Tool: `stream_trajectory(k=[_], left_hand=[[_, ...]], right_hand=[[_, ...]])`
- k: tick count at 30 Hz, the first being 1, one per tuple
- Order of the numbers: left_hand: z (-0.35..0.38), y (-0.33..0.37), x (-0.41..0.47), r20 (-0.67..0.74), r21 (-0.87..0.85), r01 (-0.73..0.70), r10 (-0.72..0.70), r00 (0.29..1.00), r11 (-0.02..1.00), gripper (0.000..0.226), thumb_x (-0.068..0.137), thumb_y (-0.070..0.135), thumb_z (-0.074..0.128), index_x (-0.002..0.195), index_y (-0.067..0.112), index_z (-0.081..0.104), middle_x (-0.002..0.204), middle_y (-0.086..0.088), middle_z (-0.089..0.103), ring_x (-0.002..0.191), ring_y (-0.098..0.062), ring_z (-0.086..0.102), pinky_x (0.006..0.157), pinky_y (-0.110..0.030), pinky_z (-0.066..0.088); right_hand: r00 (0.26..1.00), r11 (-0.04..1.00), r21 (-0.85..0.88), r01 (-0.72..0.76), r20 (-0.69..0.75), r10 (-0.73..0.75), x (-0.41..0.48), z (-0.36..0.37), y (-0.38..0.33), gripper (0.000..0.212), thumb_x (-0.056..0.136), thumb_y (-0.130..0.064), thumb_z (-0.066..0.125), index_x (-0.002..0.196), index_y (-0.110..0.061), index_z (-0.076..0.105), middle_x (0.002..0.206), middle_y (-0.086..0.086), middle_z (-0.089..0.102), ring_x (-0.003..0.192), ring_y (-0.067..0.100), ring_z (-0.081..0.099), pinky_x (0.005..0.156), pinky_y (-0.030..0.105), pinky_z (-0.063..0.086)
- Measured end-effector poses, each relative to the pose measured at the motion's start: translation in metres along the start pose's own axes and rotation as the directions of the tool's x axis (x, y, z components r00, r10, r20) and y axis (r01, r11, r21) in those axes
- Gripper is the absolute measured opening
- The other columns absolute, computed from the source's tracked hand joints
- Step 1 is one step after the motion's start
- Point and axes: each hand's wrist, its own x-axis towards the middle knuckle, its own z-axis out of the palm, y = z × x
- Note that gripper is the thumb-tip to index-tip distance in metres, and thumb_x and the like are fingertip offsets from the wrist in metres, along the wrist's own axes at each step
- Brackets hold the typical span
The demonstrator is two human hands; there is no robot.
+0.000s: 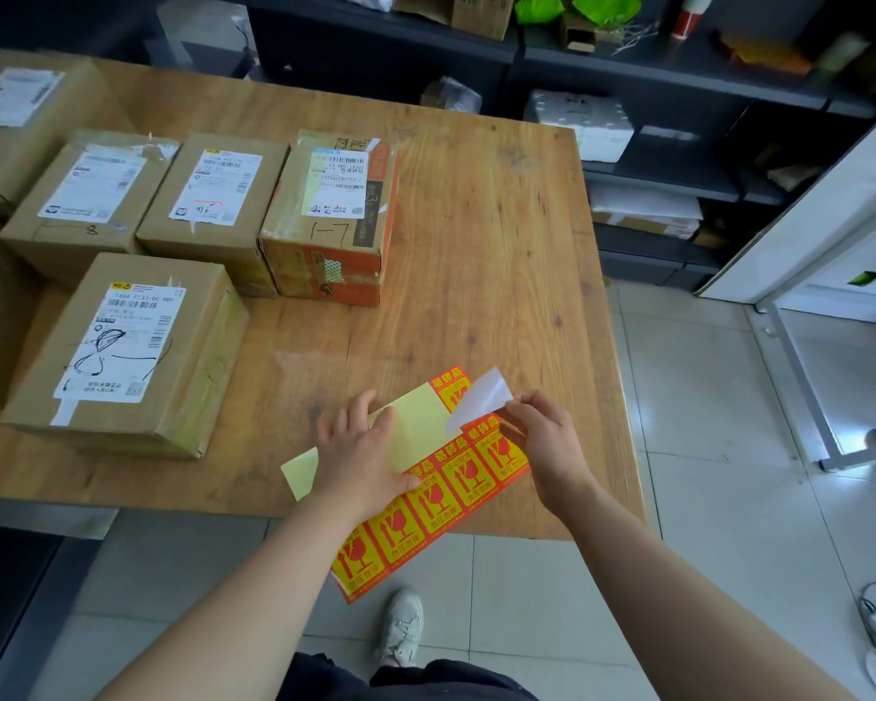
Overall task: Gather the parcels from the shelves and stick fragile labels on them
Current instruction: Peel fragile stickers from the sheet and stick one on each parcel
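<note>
Peeling: left hand (360,460) presses the label sheet (428,513) flat, right hand (544,440) pinches a lifted label (480,397) (white back showing); next, probably onto a parcel (122,346).

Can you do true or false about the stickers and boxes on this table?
1. The right hand pinches a peeled label. True.
2. The left hand holds a box. False: it presses flat on the sticker sheet.
3. The sticker sheet hangs over the table edge. True.
4. The nearest parcel has a red fragile label. False: only a white shipping label shows.
</note>
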Motion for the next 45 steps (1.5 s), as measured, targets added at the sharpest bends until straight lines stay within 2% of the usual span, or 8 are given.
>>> stream_trajectory(k=[5,10,18,22,27,32,38,45], left_hand=[[-0.016,0.028,-0.011,-0.331,-0.296,-0.172,0.068,0.941,0.94,0.058,0.07,0.063,0.064,0.112,0.025,0.055,0.113,0.01,0.059,0.106,-0.013,0.053,0.096,-0.036,0.035],[-0.033,0.035,-0.017,-0.413,-0.391,-0.182,0.005,0.911,0.902,0.021,0.08,0.037,0.068,0.088,0.02,0.059,0.087,0.008,0.064,0.081,-0.014,0.059,0.075,-0.037,0.05],[-0.05,-0.002,-0.028,-0.294,-0.609,0.064,-0.3,0.907,0.791,0.012,0.087,0.024,0.063,0.075,0.019,0.061,0.072,0.008,0.064,0.067,-0.011,0.059,0.055,-0.02,0.041],[-0.058,-0.023,-0.035,-0.25,-0.766,0.088,-0.422,0.872,0.636,0.014,0.085,0.025,0.067,0.073,0.02,0.062,0.069,0.01,0.066,0.066,-0.006,0.061,0.054,-0.014,0.039],[-0.072,-0.056,-0.049,-0.151,-0.885,0.085,-0.455,0.878,0.458,0.016,0.087,0.024,0.065,0.074,0.014,0.067,0.068,0.002,0.069,0.065,-0.009,0.063,0.059,-0.025,0.045],[-0.091,-0.097,-0.059,-0.071,-0.928,0.105,-0.448,0.891,0.357,0.012,0.088,0.022,0.064,0.08,0.014,0.068,0.075,-0.001,0.072,0.075,-0.017,0.068,0.075,-0.04,0.054],[-0.117,-0.144,-0.073,-0.09,-0.878,0.114,-0.395,0.914,0.464,0.009,0.087,0.024,0.065,0.08,0.019,0.068,0.071,0.005,0.069,0.07,-0.01,0.063,0.071,-0.032,0.053],[-0.141,-0.194,-0.081,-0.175,-0.772,0.091,-0.349,0.921,0.629,0.013,0.077,0.02,0.076,0.086,0.026,0.068,0.066,0.015,0.068,0.07,0.005,0.062,0.059,-0.003,0.039]], right_hand=[[1.0,1.0,0.005,0.0,0.005,0.0,-0.006,0.013,-0.01,0.015,0.094,-0.022,0.053,0.087,-0.01,0.055,0.077,0.013,0.067,0.071,0.028,0.067,0.06,0.033,0.049],[0.998,0.997,-0.053,0.059,-0.002,-0.059,-0.012,0.038,-0.016,0.014,0.086,-0.022,0.057,0.082,-0.01,0.062,0.074,0.013,0.064,0.066,0.027,0.061,0.061,0.038,0.044],[0.977,0.973,-0.094,0.209,0.072,-0.203,-0.017,0.075,-0.026,0.025,0.082,-0.033,0.063,0.096,-0.012,0.064,0.093,0.0,0.067,0.087,0.013,0.061,0.076,0.029,0.047],[0.968,0.93,-0.276,0.244,0.127,-0.217,-0.017,0.103,-0.024,0.012,0.088,-0.023,0.062,0.096,-0.015,0.064,0.09,-0.001,0.07,0.084,0.012,0.064,0.064,0.019,0.046],[0.948,0.906,-0.29,0.309,0.175,-0.267,-0.023,0.144,-0.025,0.012,0.087,-0.018,0.065,0.077,-0.013,0.069,0.062,-0.008,0.064,0.055,-0.001,0.052,0.052,0.015,0.039],[0.948,0.911,-0.282,0.302,0.191,-0.255,-0.034,0.182,-0.032,0.014,0.085,-0.017,0.068,0.071,-0.016,0.07,0.062,-0.007,0.067,0.056,0.001,0.053,0.053,0.017,0.039],[0.96,0.908,-0.313,0.278,0.137,-0.246,-0.051,0.224,-0.034,0.015,0.082,-0.021,0.071,0.072,-0.01,0.071,0.066,0.007,0.069,0.054,0.007,0.049,0.052,0.022,0.038],[0.968,0.91,-0.329,0.251,0.07,-0.242,-0.071,0.269,-0.025,0.016,0.083,-0.022,0.07,0.07,-0.011,0.07,0.051,-0.01,0.058,0.045,-0.001,0.045,0.046,0.012,0.035]])
